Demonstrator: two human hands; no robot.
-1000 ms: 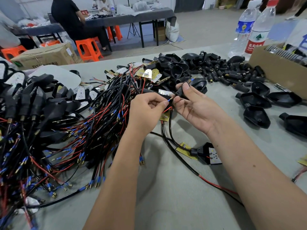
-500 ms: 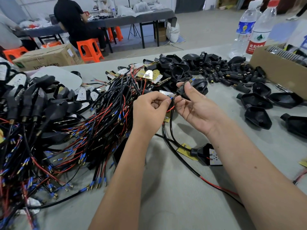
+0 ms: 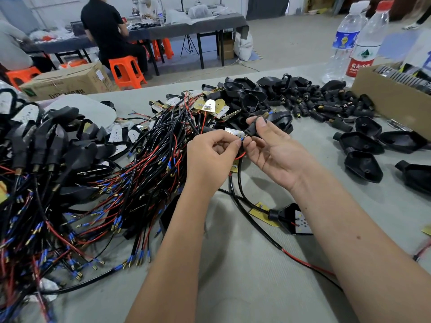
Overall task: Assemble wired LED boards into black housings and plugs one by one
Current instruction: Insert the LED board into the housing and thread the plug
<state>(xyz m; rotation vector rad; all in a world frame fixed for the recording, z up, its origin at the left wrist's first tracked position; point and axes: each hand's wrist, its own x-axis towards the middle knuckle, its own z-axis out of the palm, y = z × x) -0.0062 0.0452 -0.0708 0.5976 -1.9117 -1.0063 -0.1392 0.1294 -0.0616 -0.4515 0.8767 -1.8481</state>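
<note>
My right hand [image 3: 272, 151] grips a small black plug [image 3: 253, 128] between thumb and fingers, a brass tip showing at its far end. My left hand [image 3: 213, 157] pinches the blue-tipped red and black wire [image 3: 240, 156] right at the plug's near end. The cable [image 3: 251, 220] runs down the grey table toward me. One black housing with a white LED board [image 3: 295, 219] lies below my right wrist. A big tangle of wired boards [image 3: 130, 183] fills the left. Empty black housings [image 3: 362, 163] lie at the right, loose plugs [image 3: 326, 106] behind.
A cardboard box [image 3: 391, 99] of parts stands at the right rear beside two water bottles [image 3: 359, 45]. Finished black units [image 3: 42, 145] pile up at the far left. Beyond the table, a seated person [image 3: 109, 31] works at another table, with orange stools and a carton nearby.
My hands have drawn closer together and risen slightly. The plug in my right hand has tilted more upright, and my left fingers have pushed the wire end up to it.
</note>
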